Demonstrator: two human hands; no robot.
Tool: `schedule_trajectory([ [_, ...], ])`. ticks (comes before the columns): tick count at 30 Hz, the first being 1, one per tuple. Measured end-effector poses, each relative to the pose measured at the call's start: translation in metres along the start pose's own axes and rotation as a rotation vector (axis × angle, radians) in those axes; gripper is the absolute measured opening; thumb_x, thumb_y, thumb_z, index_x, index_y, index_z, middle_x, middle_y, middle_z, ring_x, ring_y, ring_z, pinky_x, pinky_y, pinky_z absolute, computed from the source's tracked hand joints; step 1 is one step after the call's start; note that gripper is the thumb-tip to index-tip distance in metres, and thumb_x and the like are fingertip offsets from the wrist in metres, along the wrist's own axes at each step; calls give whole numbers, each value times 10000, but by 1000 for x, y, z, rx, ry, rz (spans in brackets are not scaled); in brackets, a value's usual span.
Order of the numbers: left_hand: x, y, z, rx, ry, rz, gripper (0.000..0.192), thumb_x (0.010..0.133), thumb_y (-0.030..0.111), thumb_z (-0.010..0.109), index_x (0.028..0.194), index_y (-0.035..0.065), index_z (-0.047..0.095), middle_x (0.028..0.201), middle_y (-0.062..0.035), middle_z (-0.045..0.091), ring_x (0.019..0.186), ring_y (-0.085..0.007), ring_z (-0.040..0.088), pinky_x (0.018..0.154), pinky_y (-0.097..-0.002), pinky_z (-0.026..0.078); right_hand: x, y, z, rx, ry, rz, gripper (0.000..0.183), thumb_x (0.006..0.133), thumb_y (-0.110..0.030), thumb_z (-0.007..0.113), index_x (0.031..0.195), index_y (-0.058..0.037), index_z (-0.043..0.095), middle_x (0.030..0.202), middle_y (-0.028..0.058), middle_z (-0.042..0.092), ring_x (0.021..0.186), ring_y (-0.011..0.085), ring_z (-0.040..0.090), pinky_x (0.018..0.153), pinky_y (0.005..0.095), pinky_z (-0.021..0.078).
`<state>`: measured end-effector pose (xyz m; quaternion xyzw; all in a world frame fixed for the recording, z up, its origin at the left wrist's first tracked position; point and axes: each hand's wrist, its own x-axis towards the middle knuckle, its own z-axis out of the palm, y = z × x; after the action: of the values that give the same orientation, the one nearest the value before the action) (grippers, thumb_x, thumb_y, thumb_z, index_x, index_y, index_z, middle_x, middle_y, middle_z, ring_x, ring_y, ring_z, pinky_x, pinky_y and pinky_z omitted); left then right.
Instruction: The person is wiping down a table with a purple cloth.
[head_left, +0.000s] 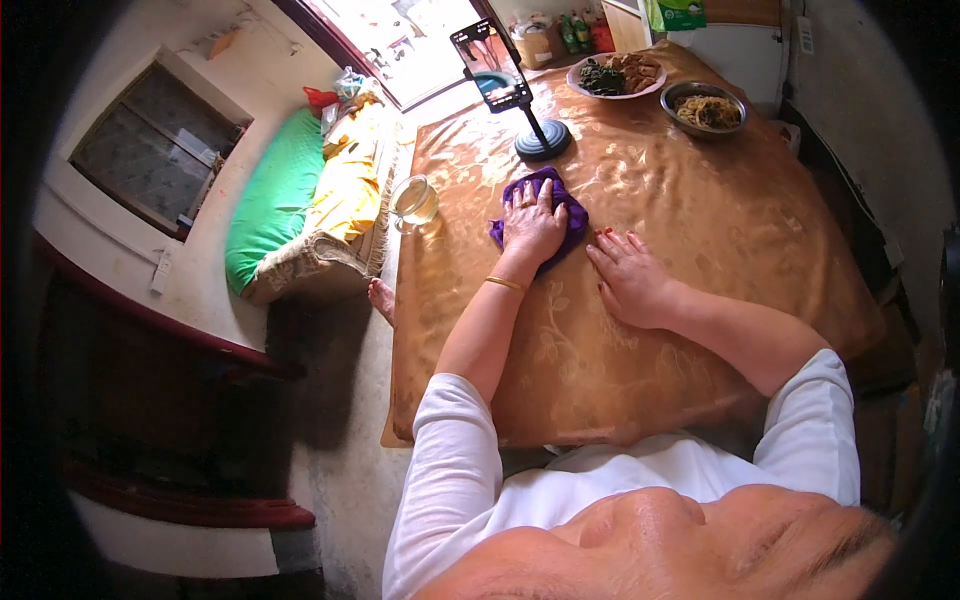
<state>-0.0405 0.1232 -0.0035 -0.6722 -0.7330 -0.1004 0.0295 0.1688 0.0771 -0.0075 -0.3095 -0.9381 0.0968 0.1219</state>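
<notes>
With its fingers spread over the top, my left hand (535, 223) holds a bunched purple cloth (574, 217) down against the brown patterned tablecloth (570, 360). A ring and a bracelet are on that hand and wrist. To the right of the cloth, my right hand (634, 277) rests palm down on the tablecloth, holding nothing. Beyond the cloth stands a phone (493, 66) on a stand with a round dark base (543, 140), its screen lit. A glass cup (414, 204) with pale liquid is near the table's left edge.
Farther back are a plate of food (616, 75) and a metal bowl of noodles (703, 110). A couch with a green cover (274, 202) and yellow cloth (349, 180) stands left of the table. Someone's bare foot (382, 298) shows by the table's left edge. Bottles (575, 31) stand behind.
</notes>
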Motion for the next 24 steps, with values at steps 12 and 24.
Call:
schedule_trajectory([
  [12, -127, 29, -23, -6, -81, 165, 615, 914, 356, 443, 1431, 71, 269, 1460, -247, 262, 1373, -396, 201, 1136, -462, 126, 1, 1, -2, 7, -39, 16, 611, 876, -268, 444, 1400, 14, 306, 1471, 211, 261, 1393, 334, 186, 1150, 446, 94],
  [24, -212, 52, -50, -66, -179, 258, 614, 899, 306, 485, 1426, 71, 274, 1486, -198, 233, 1398, -351, 158, 1136, -465, 113, 1, -1, 3, 1, -29, 37, 572, 908, -268, 414, 1396, 14, 316, 1472, 201, 268, 1398, 332, 173, 1150, 452, 76],
])
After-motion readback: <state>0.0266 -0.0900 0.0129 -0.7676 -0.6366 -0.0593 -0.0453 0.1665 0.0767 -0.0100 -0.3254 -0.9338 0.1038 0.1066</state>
